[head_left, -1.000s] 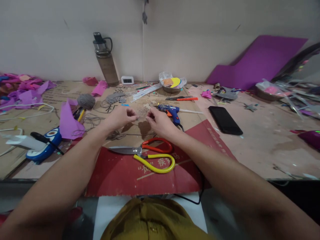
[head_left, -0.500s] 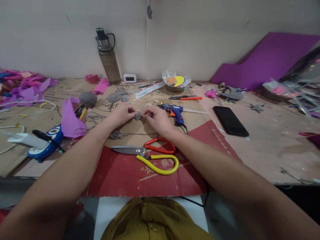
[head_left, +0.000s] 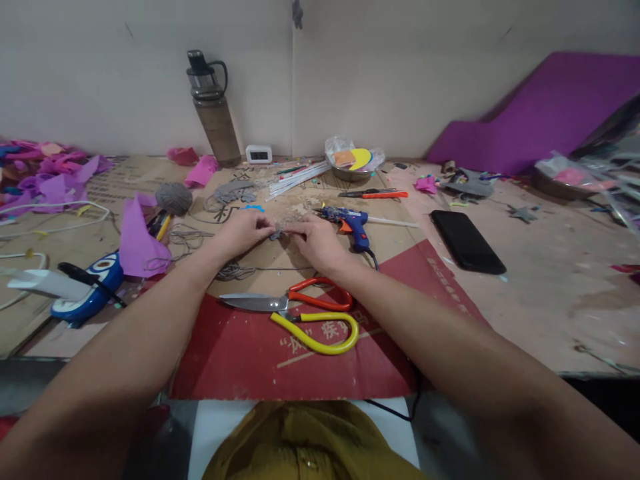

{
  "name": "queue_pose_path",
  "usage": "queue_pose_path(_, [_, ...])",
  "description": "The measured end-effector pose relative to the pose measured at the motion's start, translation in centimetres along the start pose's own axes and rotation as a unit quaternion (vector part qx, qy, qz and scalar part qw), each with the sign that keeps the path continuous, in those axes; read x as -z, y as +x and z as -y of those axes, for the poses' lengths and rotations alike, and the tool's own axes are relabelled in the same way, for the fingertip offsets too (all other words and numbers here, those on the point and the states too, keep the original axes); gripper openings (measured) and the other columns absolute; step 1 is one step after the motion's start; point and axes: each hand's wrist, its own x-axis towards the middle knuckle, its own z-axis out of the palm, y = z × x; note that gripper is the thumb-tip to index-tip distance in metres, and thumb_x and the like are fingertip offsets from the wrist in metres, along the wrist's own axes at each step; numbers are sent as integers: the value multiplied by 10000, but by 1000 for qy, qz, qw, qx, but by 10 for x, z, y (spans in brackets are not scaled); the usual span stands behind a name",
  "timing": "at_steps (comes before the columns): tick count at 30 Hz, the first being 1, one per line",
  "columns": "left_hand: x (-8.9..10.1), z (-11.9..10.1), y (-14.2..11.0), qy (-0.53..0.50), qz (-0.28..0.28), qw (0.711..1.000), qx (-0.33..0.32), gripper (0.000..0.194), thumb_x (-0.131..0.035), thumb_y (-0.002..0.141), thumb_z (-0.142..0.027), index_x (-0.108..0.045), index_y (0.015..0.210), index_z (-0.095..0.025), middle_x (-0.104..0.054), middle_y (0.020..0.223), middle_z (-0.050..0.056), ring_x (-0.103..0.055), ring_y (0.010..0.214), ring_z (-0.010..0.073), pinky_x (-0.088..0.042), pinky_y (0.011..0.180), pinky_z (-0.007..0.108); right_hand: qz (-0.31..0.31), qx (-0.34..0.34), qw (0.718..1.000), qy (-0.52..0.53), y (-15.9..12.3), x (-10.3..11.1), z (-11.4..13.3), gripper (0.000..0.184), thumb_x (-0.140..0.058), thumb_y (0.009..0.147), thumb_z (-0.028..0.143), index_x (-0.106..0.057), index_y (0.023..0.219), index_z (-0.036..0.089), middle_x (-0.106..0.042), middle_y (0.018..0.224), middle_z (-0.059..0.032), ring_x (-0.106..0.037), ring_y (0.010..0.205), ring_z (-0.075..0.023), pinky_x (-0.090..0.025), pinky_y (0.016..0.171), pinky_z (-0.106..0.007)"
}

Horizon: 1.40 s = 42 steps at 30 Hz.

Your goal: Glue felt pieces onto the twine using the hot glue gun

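In the middle of the worktable my left hand (head_left: 250, 230) pinches a small grey piece (head_left: 277, 234), perhaps felt or yarn; its exact shape is too small to tell. From the other side, my right hand (head_left: 320, 241) has its index finger laid against the same piece, thumb and other fingers curled beneath. Just beyond the right hand lies a blue hot glue gun (head_left: 355, 227) with a glue stick in its back. Grey yarn (head_left: 237, 270) trails under the left wrist. Open scissors (head_left: 255, 303) with red and yellow handles rest nearer to me.
A red cardboard sheet (head_left: 225, 367) lies under the scissors. Left are a grey yarn ball (head_left: 174, 197), purple felt (head_left: 137, 240) and a blue holder (head_left: 90, 287). Behind stand a bottle (head_left: 217, 127) and small clock (head_left: 259, 155). A box cutter (head_left: 375, 194) and phone (head_left: 467, 241) lie right.
My right index finger has straightened and come against the grey piece, closing the gap between my hands. A blue piece shows behind my left hand. The view has shifted slightly.
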Motion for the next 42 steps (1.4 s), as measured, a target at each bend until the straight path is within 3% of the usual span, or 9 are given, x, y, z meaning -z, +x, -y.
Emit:
queue_pose_path(35, [0, -5, 1, 32, -2, 999, -25, 213, -544, 755, -273, -717, 773, -149, -703, 749, 47, -567, 659, 154, -400, 643, 254, 58, -3, 995, -81, -3, 0, 2, 347, -449, 831, 119, -760, 958, 210, -607, 870, -59, -572, 792, -150, -454, 772, -247])
queue_pose_path(42, [-1, -3, 3, 110, 5, 992, -68, 249, -505, 793, -299, -716, 801, -167, -693, 830, 69, -580, 736, 184, -401, 676, 280, 86, -11, 991, -103, -4, 4, 8, 345, -435, 850, 125, -758, 954, 188, -620, 908, -82, -568, 794, -158, -446, 792, -259])
